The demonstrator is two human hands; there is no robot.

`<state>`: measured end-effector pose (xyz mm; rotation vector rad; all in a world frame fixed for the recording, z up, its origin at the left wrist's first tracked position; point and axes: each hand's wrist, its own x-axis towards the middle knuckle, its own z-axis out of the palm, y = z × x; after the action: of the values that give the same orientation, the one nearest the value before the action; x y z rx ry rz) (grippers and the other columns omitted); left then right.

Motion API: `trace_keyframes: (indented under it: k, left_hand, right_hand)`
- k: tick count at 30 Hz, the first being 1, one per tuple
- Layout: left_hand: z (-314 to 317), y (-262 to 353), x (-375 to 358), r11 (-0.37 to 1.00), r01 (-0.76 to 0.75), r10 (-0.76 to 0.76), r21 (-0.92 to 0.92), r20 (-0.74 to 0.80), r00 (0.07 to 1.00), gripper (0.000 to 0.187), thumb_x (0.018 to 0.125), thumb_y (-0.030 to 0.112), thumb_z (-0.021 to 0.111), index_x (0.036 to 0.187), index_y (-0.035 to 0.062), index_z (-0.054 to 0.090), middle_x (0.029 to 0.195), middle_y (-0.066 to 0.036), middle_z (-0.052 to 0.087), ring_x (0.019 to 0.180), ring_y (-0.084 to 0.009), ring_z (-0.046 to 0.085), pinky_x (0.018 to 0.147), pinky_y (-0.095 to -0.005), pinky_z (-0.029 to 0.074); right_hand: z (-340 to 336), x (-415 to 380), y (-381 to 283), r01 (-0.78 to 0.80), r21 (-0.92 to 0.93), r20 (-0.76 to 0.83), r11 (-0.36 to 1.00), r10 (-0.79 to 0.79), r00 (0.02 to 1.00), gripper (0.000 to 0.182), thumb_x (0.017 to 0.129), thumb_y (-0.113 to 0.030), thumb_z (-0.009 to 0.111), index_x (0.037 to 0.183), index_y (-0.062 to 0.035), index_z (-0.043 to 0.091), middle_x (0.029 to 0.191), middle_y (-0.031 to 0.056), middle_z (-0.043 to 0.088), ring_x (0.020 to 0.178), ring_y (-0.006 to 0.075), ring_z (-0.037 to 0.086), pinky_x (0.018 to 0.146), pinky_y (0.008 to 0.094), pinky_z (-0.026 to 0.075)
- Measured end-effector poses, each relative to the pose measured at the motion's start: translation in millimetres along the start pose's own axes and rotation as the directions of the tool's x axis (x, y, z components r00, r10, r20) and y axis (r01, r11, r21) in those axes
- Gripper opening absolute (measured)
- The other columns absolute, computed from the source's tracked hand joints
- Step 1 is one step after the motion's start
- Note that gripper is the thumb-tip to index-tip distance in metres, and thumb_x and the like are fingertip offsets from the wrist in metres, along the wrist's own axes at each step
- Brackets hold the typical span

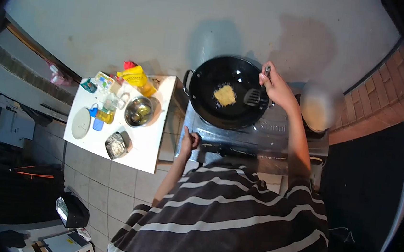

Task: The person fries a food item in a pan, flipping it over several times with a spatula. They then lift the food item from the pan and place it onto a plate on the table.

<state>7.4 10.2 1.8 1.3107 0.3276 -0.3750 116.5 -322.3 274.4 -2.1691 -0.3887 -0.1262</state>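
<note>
Striped shirt (232, 220); slotted spatula (252, 98); wok (207, 76)

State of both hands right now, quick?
Left hand: fingers partly curled by the gas stove's left edge; open or closed, can't tell.
Right hand: closed, holding the slotted spatula over the wok.

Right hand (275, 86): here it is, gripping the spatula (252, 98) over the pan's right rim!
Pan (205, 78): black, on the stove (258, 136)'s left half, one golden piece (225, 95) ringed by bubbles.
Spatula: blade just right of the piece, apart.
Left hand (189, 143): by the stove's near left corner, contact unclear.
Table (146, 147): steel bowl (130, 112) near its right edge, plate (81, 123) along the left!
</note>
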Motion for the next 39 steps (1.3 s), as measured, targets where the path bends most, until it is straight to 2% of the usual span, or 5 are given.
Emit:
trace_keyframes:
  k: [18, 23, 32, 36, 39]
  left_hand:
    - [3.4, -1.7, -2.0, 1.000, 0.015, -0.017, -0.027, -0.099, 0.995, 0.085, 0.089, 0.079, 0.012, 0.053, 0.0114, 0.048, 0.044, 0.004, 0.037, 0.037, -0.0070, 0.030, 0.039, -0.0228, 0.018]
    - [8.2, 0.6, -4.8, 0.999, -0.031, 0.027, -0.031, -0.121, 0.992, 0.085, 0.089, 0.079, 0.012, 0.053, 0.0115, 0.048, 0.044, 0.004, 0.037, 0.037, -0.0069, 0.030, 0.039, -0.0229, 0.018]
    - [27.6, 9.9, -30.3, 0.996, -0.030, 0.057, 0.084, -0.334, 0.941, 0.078, 0.095, 0.070, 0.021, 0.062, 0.0083, 0.054, 0.045, 0.001, 0.043, 0.038, -0.0081, 0.036, 0.039, -0.0239, 0.023]
    - [27.7, 6.3, -60.6, 0.962, -0.086, 0.198, 0.258, -0.448, 0.872, 0.054, 0.102, 0.048, 0.038, 0.093, -0.0004, 0.061, 0.084, -0.011, 0.064, 0.072, -0.0205, 0.063, 0.058, -0.0315, 0.051]
    - [27.6, 14.3, -84.1, 0.799, -0.052, 0.384, 0.599, -0.441, 0.811, 0.046, 0.101, 0.040, 0.044, 0.108, -0.0034, 0.059, 0.099, -0.018, 0.064, 0.093, -0.0302, 0.063, 0.080, -0.0390, 0.052]
  right_hand:
    - [21.4, 4.7, 13.4, 0.077, 0.189, 0.071, 0.979, -0.091, 0.993, 0.007, 0.101, -0.011, 0.045, 0.099, -0.0076, 0.039, 0.078, 0.0055, 0.050, 0.077, 0.0158, 0.050, 0.077, 0.0324, 0.043]
    - [15.1, 9.7, 0.0, 0.063, -0.090, 0.137, 0.994, -0.050, 0.989, 0.012, 0.099, -0.014, 0.049, 0.102, -0.0052, 0.041, 0.073, 0.0152, 0.058, 0.071, 0.0329, 0.058, 0.071, 0.0385, 0.045]
    - [23.7, 3.7, -9.7, 0.073, -0.074, 0.107, 0.995, -0.065, 0.992, 0.015, 0.097, -0.013, 0.050, 0.106, -0.0044, 0.041, 0.074, 0.0204, 0.059, 0.079, 0.0423, 0.062, 0.069, 0.0436, 0.046]
    - [17.5, 4.5, -13.2, 0.049, -0.064, 0.189, 0.997, -0.036, 0.981, 0.020, 0.097, -0.017, 0.051, 0.109, -0.0050, 0.041, 0.074, 0.0216, 0.059, 0.079, 0.0455, 0.060, 0.068, 0.0489, 0.044]
    - [22.0, 4.6, -1.8, 0.023, -0.097, 0.271, 0.995, 0.004, 0.963, 0.020, 0.097, -0.018, 0.051, 0.109, -0.0052, 0.041, 0.074, 0.0210, 0.059, 0.081, 0.0452, 0.060, 0.068, 0.0492, 0.044]
